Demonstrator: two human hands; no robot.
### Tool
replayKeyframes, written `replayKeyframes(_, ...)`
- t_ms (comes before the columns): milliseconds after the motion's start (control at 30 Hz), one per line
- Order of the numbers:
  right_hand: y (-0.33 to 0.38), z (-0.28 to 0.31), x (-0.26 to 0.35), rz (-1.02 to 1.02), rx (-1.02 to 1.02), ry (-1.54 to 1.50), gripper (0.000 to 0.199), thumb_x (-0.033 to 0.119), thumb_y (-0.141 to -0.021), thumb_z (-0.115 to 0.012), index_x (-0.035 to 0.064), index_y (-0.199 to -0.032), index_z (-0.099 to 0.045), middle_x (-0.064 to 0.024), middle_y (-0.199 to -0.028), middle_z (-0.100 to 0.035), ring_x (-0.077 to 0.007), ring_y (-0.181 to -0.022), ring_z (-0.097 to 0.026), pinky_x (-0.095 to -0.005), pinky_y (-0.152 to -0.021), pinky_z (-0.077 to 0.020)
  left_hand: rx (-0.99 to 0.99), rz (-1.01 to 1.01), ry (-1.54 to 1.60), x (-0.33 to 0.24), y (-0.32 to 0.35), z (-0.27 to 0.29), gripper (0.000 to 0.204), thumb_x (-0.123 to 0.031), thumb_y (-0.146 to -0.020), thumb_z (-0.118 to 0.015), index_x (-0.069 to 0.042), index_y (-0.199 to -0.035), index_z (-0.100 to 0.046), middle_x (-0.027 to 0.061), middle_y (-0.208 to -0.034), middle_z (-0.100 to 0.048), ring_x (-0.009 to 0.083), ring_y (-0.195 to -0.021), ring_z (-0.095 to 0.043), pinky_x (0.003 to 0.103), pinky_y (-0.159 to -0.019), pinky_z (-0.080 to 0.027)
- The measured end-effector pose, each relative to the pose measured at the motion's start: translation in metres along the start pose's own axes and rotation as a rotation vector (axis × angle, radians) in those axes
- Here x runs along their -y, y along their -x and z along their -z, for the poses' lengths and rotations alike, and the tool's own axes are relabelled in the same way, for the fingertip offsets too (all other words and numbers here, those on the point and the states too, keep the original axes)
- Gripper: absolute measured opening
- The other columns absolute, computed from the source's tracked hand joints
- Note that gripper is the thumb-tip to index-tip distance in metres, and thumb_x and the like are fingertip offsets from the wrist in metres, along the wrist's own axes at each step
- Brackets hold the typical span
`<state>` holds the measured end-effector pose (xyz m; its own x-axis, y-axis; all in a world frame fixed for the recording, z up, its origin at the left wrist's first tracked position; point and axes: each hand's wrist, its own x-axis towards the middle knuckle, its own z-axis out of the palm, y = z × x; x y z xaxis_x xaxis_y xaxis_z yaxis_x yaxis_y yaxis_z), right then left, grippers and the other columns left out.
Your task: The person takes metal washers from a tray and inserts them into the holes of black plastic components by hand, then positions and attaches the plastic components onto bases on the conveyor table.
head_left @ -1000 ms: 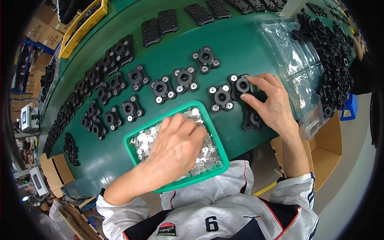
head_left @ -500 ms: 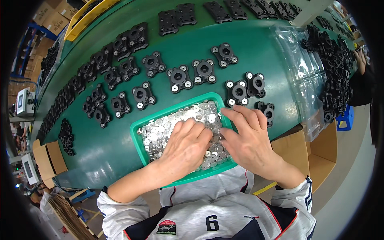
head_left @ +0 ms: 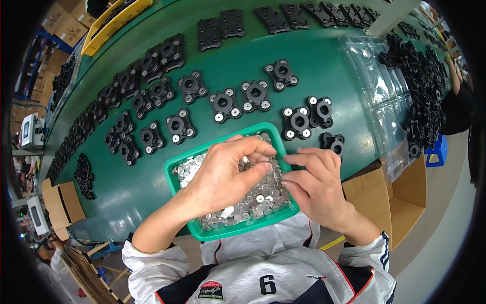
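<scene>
Two hands meet over a green plastic tray [head_left: 178, 178] heaped with small silver washers [head_left: 253, 202], which sits at the near edge of the green worktable [head_left: 324, 66], close to the person's body. The left hand [head_left: 225, 172] hovers above the tray's middle, thumb and fingers curled narrowly together in a pinch; whether a washer is between them cannot be told. The right hand [head_left: 316, 185] rests at the tray's right rim, fingers extended leftward with their tips touching the washer pile just beside the left hand. Beyond the tray, black square flanged parts [head_left: 296, 121] lie in loose rows, several fitted with washers at their corners. Clear plastic bags [head_left: 379, 101] cover the table's right side, and an open cardboard box [head_left: 400, 202] stands below that edge.
</scene>
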<state>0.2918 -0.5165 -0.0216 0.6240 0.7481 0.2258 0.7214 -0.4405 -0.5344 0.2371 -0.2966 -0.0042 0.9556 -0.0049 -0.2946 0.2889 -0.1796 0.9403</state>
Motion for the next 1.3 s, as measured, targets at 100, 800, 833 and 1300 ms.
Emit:
replayKeyframes(100, 0.005, 0.017, -0.014, -0.111, -0.071, -0.146, 0.013, 0.006, -0.075, -0.075, 0.0104, -0.086, -0.070, -0.0044, -0.113, -0.067, -0.0247, -0.109, -0.059, -0.0419, -0.100, -0.0378, 0.005, -0.133, -0.105, 0.000, -0.012, -0.006, 0.021, 0.003, -0.080, -0.072, -0.003, -0.100, -0.070, 0.0071, -0.088, -0.068, 0.0195, -0.078, -0.060, 0.029, -0.074, -0.049)
replayKeyframes(800, -0.027, 0.031, -0.084, -0.601, -0.092, -0.158, 0.005, 0.003, -0.080, -0.074, 0.0023, -0.085, -0.073, -0.0069, -0.097, -0.071, -0.0216, -0.092, -0.061, -0.0310, -0.083, -0.0480, -0.348, -0.679, -1.087, 0.012, -0.093, -0.089, 0.012, -0.008, -0.077, -0.072, -0.007, -0.087, -0.067, 0.0065, -0.096, -0.058, 0.0258, -0.091, -0.050, 0.043, -0.091, -0.039)
replayKeyframes(833, -0.024, 0.031, -0.086, -0.543, -0.105, -0.146, 0.007, 0.006, -0.081, -0.074, 0.0035, -0.087, -0.074, -0.0069, -0.098, -0.070, -0.0227, -0.092, -0.060, -0.0321, -0.084, -0.0473, -0.337, -0.684, -1.101, 0.013, -0.092, -0.089, 0.014, -0.010, -0.077, -0.073, -0.007, -0.090, -0.068, 0.0075, -0.100, -0.058, 0.0268, -0.096, -0.051, 0.046, -0.094, -0.037)
replayKeyframes(1300, -0.002, 0.027, -0.051, -0.188, 0.064, 0.400, 0.053, 0.036, -0.094, -0.062, -0.0028, -0.130, -0.059, -0.0176, -0.130, -0.056, -0.0333, -0.117, -0.051, -0.0471, -0.101, -0.0364, -0.161, -0.573, -1.075, 0.013, -0.070, -0.079, 0.050, -0.033, -0.081, -0.074, -0.004, -0.121, -0.067, 0.0190, -0.141, -0.049, 0.0369, -0.136, -0.039, 0.068, -0.113, -0.016)
